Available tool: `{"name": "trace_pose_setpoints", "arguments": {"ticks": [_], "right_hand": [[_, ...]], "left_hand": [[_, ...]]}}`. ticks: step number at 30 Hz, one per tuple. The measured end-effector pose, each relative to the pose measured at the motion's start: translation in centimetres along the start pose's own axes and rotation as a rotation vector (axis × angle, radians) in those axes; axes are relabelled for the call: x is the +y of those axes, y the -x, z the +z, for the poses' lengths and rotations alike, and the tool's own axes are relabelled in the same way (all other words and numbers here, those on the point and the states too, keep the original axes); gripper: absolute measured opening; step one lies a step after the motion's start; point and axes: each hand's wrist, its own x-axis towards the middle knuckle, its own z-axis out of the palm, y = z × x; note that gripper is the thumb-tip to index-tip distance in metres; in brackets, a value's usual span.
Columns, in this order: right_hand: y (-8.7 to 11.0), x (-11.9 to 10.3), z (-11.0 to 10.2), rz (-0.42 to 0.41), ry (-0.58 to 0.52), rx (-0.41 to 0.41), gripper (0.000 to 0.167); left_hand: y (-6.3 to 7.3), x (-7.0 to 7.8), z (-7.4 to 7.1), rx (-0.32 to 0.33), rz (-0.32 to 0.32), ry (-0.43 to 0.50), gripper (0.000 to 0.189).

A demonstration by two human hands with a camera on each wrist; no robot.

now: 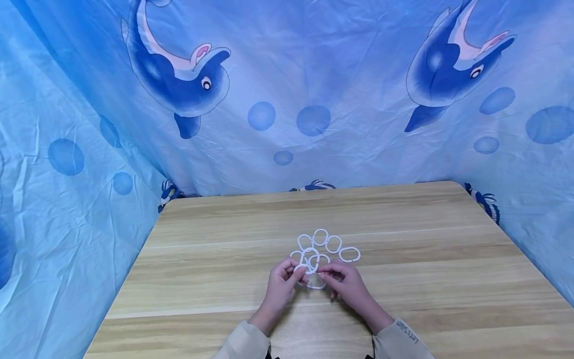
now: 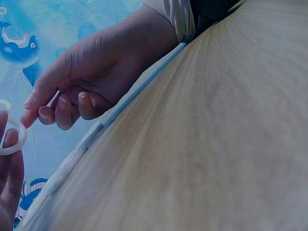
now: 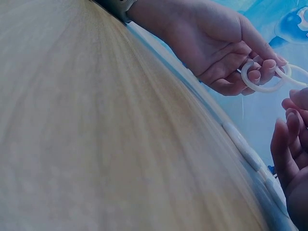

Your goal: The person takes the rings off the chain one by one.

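My left hand holds a white plastic curtain ring between thumb and fingers, over the pile of rings on the table. A second white ring loops through it and stands up in front of the hand. Close beside, my right hand pinches the edge of the linked ring with thumb and forefinger. In the left wrist view the right fingertips sit right at the ring's edge. Loose oval rings, such as one ring, lie just beyond both hands; some are partly hidden behind the fingers.
A separate ring with a small gap lies right of the others. The wood-grain table reaches back to a blue dolphin-print curtain, which also hangs along both sides. Tasselled cloth shows behind the far table edge.
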Motion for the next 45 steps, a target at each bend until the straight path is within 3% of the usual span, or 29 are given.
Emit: {"name": "trace_pose_setpoints", "arguments": {"ticks": [11,23,34,45], "right_hand": [[-0.05,0.36,-0.15,-0.003,-0.001,-0.032,0.021],[0.10,-0.17,0.24,0.042,0.017,-0.114,0.021],[0.21,-0.17,0.23,0.016,0.009,-0.148,0.017],[0.30,-0.12,0.21,-0.007,0.023,-0.143,0.018]], "left_hand": [[-0.13,0.16,0.11,-0.009,-0.062,-0.012,0.025],[-0.14,-0.03,-0.05,-0.077,-0.041,0.008,0.030],[-0.11,-0.27,-0.17,-0.148,-0.021,0.033,0.032],[0.04,-0.12,-0.27,-0.137,-0.033,0.002,0.036]]}}
